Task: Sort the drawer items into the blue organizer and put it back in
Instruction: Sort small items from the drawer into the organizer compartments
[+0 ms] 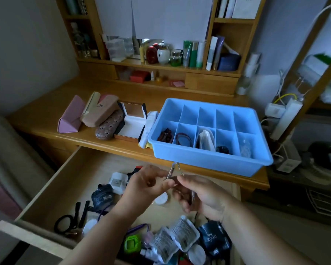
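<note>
2 bare forearms, hands [149,180] unsleeved, ringless.

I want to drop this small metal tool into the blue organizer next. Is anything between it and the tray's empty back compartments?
Nothing visible blocks the way. The small metal tool, pinched between the left hand and right hand, is above the open wooden drawer, just short of the blue plastic compartment organizer. Only its near wall and filled front row lie between.
</note>
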A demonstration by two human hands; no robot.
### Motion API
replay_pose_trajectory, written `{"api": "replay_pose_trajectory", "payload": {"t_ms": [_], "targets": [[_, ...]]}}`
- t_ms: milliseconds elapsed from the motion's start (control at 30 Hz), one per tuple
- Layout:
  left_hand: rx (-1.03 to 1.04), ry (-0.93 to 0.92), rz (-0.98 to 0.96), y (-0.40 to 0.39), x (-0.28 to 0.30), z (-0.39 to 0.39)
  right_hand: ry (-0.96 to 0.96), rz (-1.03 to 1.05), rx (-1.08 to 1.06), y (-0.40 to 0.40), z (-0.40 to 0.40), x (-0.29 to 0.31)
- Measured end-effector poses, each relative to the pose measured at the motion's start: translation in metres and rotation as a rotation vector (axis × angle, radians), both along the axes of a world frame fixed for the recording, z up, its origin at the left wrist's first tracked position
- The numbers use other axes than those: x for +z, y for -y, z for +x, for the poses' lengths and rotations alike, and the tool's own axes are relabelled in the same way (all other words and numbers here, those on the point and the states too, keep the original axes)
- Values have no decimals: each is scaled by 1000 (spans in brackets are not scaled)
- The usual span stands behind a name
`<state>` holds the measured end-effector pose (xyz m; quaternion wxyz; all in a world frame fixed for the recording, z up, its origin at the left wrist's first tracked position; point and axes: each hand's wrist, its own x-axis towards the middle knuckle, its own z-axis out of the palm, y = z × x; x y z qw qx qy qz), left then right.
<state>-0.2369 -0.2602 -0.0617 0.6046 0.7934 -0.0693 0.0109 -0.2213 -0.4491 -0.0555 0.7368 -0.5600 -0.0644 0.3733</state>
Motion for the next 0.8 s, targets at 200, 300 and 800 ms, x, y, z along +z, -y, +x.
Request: {"api": "replay_pose_trajectory", "payload": {"t_ms": [200,300,800], "targets": [[188,-208,-34,-14,-45,-13,-76,120,-432,39,41,48],[268,-299,75,-25,-78,-23,289,-493,-570,55,68,72],[275,-351,305,-41,-117,-28,523,-1681,-3,22,130,76]]}}
